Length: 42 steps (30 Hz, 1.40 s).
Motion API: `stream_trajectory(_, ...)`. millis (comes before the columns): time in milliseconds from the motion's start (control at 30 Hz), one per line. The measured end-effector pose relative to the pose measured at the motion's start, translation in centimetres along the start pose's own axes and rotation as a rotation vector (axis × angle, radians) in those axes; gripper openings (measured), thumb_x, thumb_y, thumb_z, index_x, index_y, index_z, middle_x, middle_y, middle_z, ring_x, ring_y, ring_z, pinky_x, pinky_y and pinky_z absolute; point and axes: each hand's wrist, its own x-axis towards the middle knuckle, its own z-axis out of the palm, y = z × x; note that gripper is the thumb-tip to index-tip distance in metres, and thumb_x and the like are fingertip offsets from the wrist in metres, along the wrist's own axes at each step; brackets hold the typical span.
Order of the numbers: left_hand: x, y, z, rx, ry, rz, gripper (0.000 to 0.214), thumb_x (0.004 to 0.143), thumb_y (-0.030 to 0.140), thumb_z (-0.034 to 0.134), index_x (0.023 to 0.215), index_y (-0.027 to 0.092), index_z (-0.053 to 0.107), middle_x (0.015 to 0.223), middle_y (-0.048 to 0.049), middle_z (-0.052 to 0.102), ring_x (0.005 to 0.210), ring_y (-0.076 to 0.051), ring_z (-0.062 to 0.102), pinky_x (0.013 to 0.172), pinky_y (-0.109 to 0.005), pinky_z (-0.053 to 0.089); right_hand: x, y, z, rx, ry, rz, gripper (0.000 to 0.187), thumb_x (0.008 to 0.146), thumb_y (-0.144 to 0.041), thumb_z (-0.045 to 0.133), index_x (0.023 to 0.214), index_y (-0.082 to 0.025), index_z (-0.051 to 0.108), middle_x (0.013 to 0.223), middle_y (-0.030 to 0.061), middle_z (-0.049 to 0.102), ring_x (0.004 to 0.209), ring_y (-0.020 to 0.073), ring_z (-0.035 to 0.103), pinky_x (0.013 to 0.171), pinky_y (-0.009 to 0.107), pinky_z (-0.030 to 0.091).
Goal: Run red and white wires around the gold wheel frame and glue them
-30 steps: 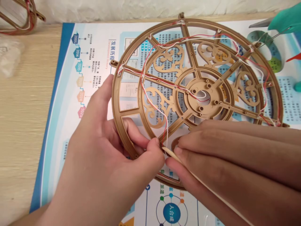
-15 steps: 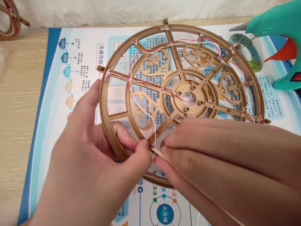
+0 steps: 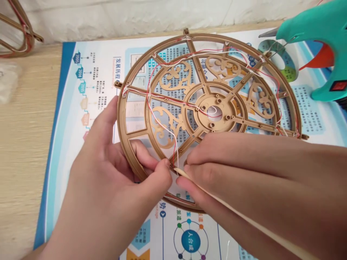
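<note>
A round brown plastic frame (image 3: 127,119) with scroll ornaments and a hub lies on a printed poster. Thin red and white wires (image 3: 162,122) run along its spokes and rim. My left hand (image 3: 114,195) grips the frame's lower left rim, thumb and forefinger pinching the wires where they meet the rim. My right hand (image 3: 260,180) lies over the lower right of the frame, fingers closed round a thin pale wooden stick (image 3: 244,218). The stick's tip touches the wires right beside my left thumb.
A teal hot-glue gun (image 3: 314,36) with an orange trigger stands at the top right, nozzle pointing left over the frame's edge. The printed poster (image 3: 89,90) covers a wooden table (image 3: 21,144). Part of another brown frame (image 3: 16,32) lies at the top left.
The view shifted slightly. The hands stay at the same spot on the rim, and more of the stick shows under my right hand now.
</note>
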Motion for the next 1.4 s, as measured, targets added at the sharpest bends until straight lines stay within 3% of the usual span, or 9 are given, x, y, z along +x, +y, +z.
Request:
stream_trajectory(67,0.0,0.3,0.0,-0.017,-0.02,-0.008,0.099,0.066,0.015,0.084,0.155,0.037,0.046,0.057,0.0076,0.065,0.044,-0.024,0.068,0.035,-0.03,0.055,-0.1,0.7,1.0,0.01,0.135,-0.112,0.022,0.101,-0.03,0.061,0.079,-0.029,0.064,0.084,-0.0027,0.071,0.066,0.0125,0.065,0.055,0.027,0.054)
stream_trajectory(167,-0.1,0.4,-0.1,-0.044,-0.061,-0.017,0.101,0.069,0.012,0.081,0.158,0.036,0.04,0.058,0.009,0.063,0.043,-0.021,0.065,0.037,-0.028,0.054,-0.2,1.5,1.7,0.058,0.115,-0.144,0.02,0.103,-0.024,0.056,0.085,-0.031,0.061,0.087,-0.0029,0.069,0.066,0.0107,0.063,0.05,0.027,0.048)
stream_trajectory(433,-0.6,0.3,-0.4,0.003,-0.055,0.058,0.111,0.069,0.014,0.083,0.165,0.028,0.027,0.058,0.0099,0.063,0.047,-0.015,0.062,0.044,-0.023,0.052,0.2,1.9,2.0,0.073,0.162,-0.264,0.031,0.101,-0.015,0.05,0.071,-0.021,0.057,0.073,0.0012,0.062,0.061,0.0149,0.055,0.052,0.032,0.034)
stream_trajectory(600,-0.6,0.4,-0.3,-0.037,-0.077,0.097,0.11,0.069,0.012,0.08,0.165,0.026,0.027,0.056,0.0106,0.062,0.039,-0.012,0.054,0.042,-0.022,0.045,0.6,2.5,1.6,0.22,0.195,-0.355,0.027,0.099,-0.018,0.056,0.074,-0.019,0.066,0.074,0.0008,0.067,0.066,0.0139,0.059,0.06,0.031,0.04)
stream_trajectory(833,-0.3,0.3,-0.7,-0.167,-0.207,0.128,0.114,0.068,0.017,0.083,0.165,0.023,0.024,0.053,0.0109,0.057,0.035,-0.013,0.049,0.035,-0.023,0.039,1.3,3.9,-0.2,0.776,0.164,-0.026,0.021,0.083,-0.035,0.084,0.068,-0.023,0.075,0.068,0.0019,0.072,0.061,0.0165,0.062,0.052,0.031,0.045)
stream_trajectory(1000,-0.5,0.3,-0.7,-0.262,-0.222,0.133,0.096,0.071,0.019,0.076,0.158,0.022,0.034,0.06,0.0074,0.061,0.043,-0.018,0.061,0.034,-0.024,0.042,1.5,3.4,-0.9,0.875,0.173,0.072,0.031,0.076,-0.045,0.09,0.061,-0.023,0.073,0.063,0.0038,0.07,0.058,0.0182,0.062,0.05,0.033,0.045)
stream_trajectory(1133,-0.5,0.3,-0.7,-0.372,-0.222,0.107,0.088,0.072,0.023,0.07,0.154,0.024,0.036,0.064,0.0064,0.065,0.043,-0.02,0.063,0.032,-0.024,0.04,1.6,3.0,-0.9,0.885,0.279,0.059,0.034,0.079,-0.045,0.089,0.059,-0.023,0.071,0.058,0.002,0.068,0.053,0.0148,0.059,0.048,0.03,0.045)
stream_trajectory(1267,-0.1,-0.1,-0.9,-0.431,-0.26,-0.007,0.07,0.071,0.028,0.071,0.137,0.02,0.05,0.058,0.005,0.064,0.041,-0.021,0.062,0.031,-0.024,0.039,1.4,2.8,-0.8,0.931,0.422,0.033,0.037,0.086,-0.042,0.084,0.058,-0.023,0.069,0.055,0.0006,0.065,0.051,0.0133,0.058,0.048,0.029,0.046)
stream_trajectory(1400,0.2,-0.3,-1.1,-0.397,-0.295,-0.037,0.023,0.071,0.033,0.072,0.086,0.018,0.062,0.055,0.0019,0.061,0.038,-0.018,0.06,0.029,-0.024,0.036,1.0,2.5,-0.8,0.888,0.539,-0.01,0.037,0.091,-0.034,0.079,0.058,-0.023,0.067,0.055,-0.0003,0.064,0.05,0.013,0.057,0.047,0.029,0.043)
